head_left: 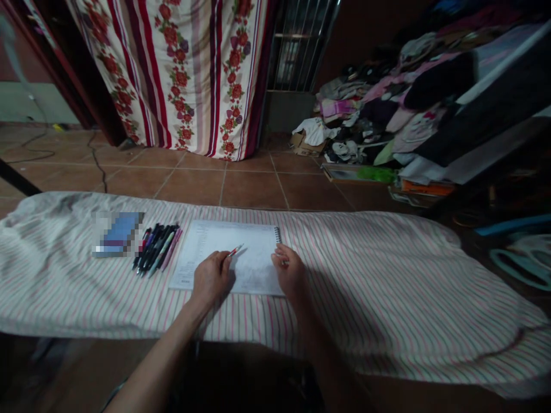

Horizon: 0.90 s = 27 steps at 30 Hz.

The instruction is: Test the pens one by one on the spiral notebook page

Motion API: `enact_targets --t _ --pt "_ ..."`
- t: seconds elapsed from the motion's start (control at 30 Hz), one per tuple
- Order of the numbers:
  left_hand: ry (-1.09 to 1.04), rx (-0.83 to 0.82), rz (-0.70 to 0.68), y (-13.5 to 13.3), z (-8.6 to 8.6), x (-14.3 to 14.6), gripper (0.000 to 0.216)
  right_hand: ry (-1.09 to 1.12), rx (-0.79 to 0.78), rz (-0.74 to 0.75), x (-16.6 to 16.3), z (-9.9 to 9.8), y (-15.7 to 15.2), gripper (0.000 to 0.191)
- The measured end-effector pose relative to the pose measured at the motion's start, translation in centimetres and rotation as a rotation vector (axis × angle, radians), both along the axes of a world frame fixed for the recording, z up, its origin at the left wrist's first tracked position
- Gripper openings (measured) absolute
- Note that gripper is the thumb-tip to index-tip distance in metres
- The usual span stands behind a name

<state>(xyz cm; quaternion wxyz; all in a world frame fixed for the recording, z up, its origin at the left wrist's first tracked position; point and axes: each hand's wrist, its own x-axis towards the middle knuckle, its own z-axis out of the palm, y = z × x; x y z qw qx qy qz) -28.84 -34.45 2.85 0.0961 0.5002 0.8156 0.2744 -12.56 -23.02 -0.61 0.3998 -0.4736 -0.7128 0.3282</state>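
Observation:
A spiral notebook (253,269) lies on the striped cloth with its white page up and its wire binding along the right side. Over the left part of the page, my left hand (212,276) is closed around a red pen (235,251), whose visible end points up and to the right. My right hand (291,271) is at the binding edge, its fingers curled and pinched on the notebook's side. Several pens (158,248), mostly dark with a pink one at the right, lie in a bunch left of the notebook. Further left is a blue, partly pixelated flat object (120,232).
The striped cloth (370,275) covers a long low surface. Beyond it are a tiled floor (245,183), a flowered curtain (193,80) and a barred window (297,51). A large heap of clothes (387,109) fills the back right. A dark cable (98,160) runs across the floor at left.

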Motion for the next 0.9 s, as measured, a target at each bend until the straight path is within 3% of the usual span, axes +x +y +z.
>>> enact_targets --t 0.13,0.33,0.57,0.9 --pt "-0.074 0.010 0.054 -0.2 0.2 -0.7 0.028 -0.408 0.195 -0.053 1.5 -0.6 0.8 0.037" --pt "-0.094 -0.006 0.078 -0.2 0.7 -0.8 0.028 -0.685 0.310 -0.080 1.8 -1.6 0.6 0.038" --pt "-0.108 -0.016 0.073 -0.4 0.6 -0.8 0.030 -0.639 0.190 -0.115 1.2 -1.2 0.9 0.041" --pt "-0.064 -0.031 0.104 -0.6 0.5 -1.2 0.031 -0.571 0.269 -0.180 0.7 -1.1 -0.2 0.044"
